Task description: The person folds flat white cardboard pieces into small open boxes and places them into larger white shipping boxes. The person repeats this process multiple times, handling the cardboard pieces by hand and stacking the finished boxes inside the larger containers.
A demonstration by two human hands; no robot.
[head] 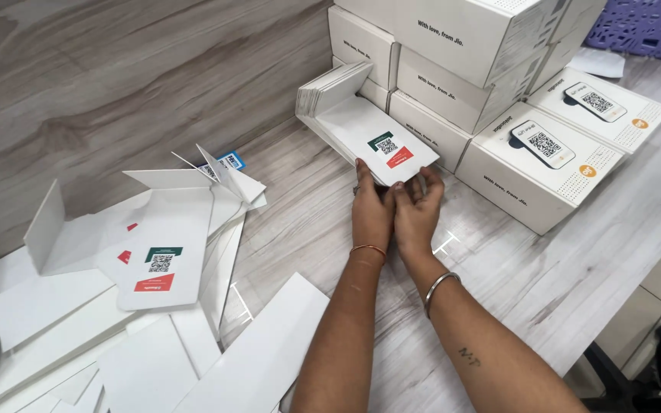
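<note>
A stack of flat white cardboard sleeves (361, 130) with a green and a red label and a square code on top lies on the wooden table. It leans against white boxes. My left hand (371, 214) and my right hand (418, 210) are side by side at its near end. Both grip the stack's front edge, fingers curled over it. Each wrist wears a thin bangle.
Stacked white boxes (453, 46) stand at the back right; two more (541, 164) show a device picture on their lids. Loose flat and half-folded white sleeves (154, 252) lie scattered at the left. A purple mesh basket (644, 27) sits at the top right. The table edge (621, 306) runs along the right.
</note>
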